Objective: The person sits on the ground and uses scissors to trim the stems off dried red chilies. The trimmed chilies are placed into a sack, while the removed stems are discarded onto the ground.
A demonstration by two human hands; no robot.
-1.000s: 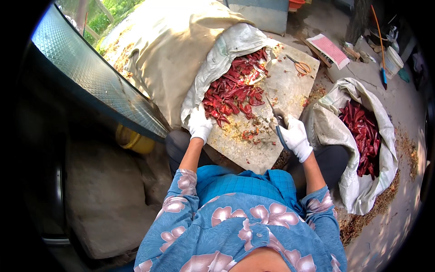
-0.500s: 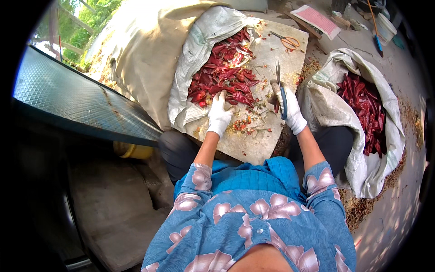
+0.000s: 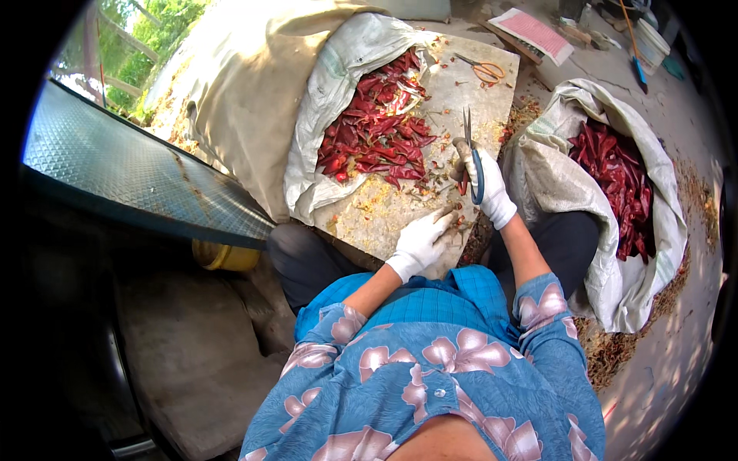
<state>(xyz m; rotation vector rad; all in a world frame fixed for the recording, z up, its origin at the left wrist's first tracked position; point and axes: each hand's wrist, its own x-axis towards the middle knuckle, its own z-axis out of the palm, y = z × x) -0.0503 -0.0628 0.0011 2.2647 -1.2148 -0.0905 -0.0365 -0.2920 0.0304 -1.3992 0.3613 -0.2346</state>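
Observation:
Both my hands wear white gloves. My right hand [image 3: 493, 190] is closed around a pair of scissors [image 3: 477, 173] with blue handles, blades pointing away from me. Low over the near right part of a pale board [image 3: 493, 100] is my left hand [image 3: 421, 242], its fingers stretched out to the right. Stem scraps lie at its fingertips; whether it pinches any is not clear. Dried red chillies [image 3: 373, 142] are heaped on the board's left side, spilling from the mouth of a white woven sack [image 3: 311, 138]. Seeds and stem bits are scattered over the board.
Another pair of scissors [image 3: 487, 73] with orange handles lies at the board's far end. On the right stands an open white sack [image 3: 611, 303] with red chillies [image 3: 613, 180] inside. A blue-edged metal panel [image 3: 138, 154] and yellow bucket [image 3: 231, 256] are at left.
My left hand has moved from the chilli heap's near edge toward me and right. The red and orange scraps near the board's front have shifted right. The right hand still holds the scissors.

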